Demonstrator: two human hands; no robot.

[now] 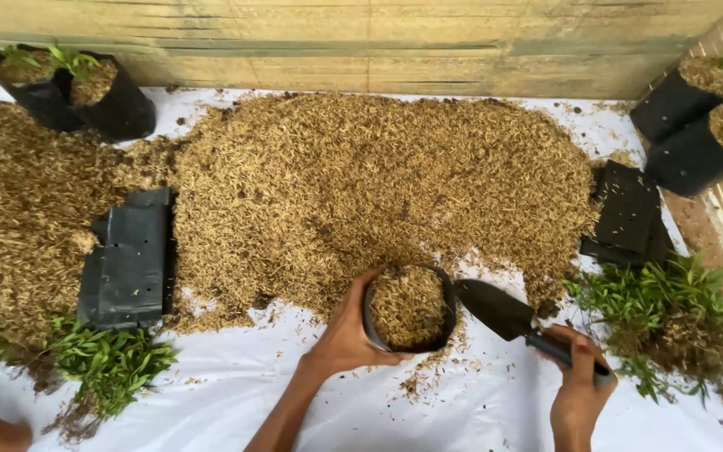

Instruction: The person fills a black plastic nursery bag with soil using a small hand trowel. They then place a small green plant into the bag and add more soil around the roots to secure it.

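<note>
On the white sheet (236,385), left hand (346,335) grips a husk-filled black pot (409,308); right hand (581,389) clamps a trowel (508,316)

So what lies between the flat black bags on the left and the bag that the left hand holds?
In the head view, husk pile and white sheet lie between flat bags and held bag.

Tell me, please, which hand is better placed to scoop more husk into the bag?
The right hand, probably. It already grips the trowel, whose blade rests beside the bag at the edge of the husk pile. The left hand is occupied steadying the bag's rim.
</note>
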